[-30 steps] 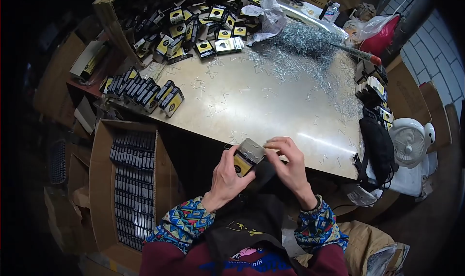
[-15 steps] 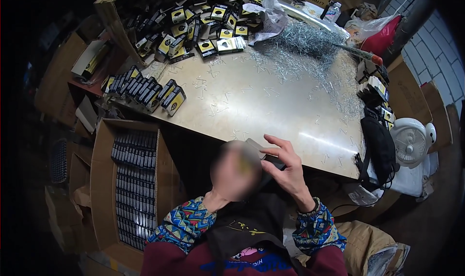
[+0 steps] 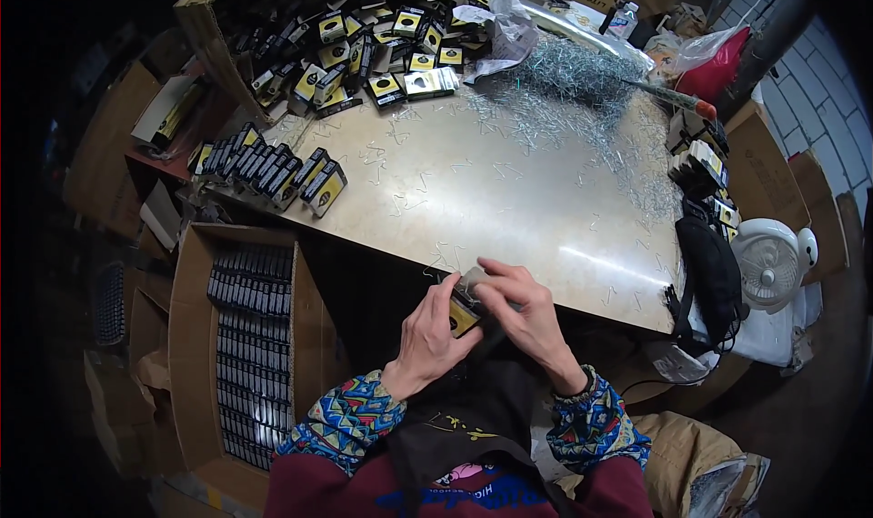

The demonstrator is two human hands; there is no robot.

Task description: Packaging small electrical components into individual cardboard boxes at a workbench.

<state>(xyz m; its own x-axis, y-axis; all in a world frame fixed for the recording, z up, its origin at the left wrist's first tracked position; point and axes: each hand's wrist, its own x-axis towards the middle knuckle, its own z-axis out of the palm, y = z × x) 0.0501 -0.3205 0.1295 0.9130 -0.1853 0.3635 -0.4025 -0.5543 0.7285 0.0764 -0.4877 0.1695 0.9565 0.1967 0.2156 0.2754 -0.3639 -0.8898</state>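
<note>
My left hand (image 3: pixel 429 334) is wrapped round a small black and yellow cardboard box (image 3: pixel 462 318), holding it just off the near edge of the table. At the top of the box a pale grey flap (image 3: pixel 471 279) stands up. The thumb and bent fingers of my right hand (image 3: pixel 527 316) press together at that flap and the box's upper end. Whether anything small sits between these fingers is hidden.
On the metal-topped table (image 3: pixel 509 211) lie loose bent wires and a heap of them (image 3: pixel 582 81). Similar boxes stand in a row (image 3: pixel 264 168) at left, with more piled behind (image 3: pixel 364 54). An open carton (image 3: pixel 305 336) of packed boxes sits at lower left; a white fan (image 3: pixel 767 265) at right.
My right hand has come in to the left, and its fingers have closed from a spread pose onto the top of the box. The left hand, blurred before, now shows clearly.
</note>
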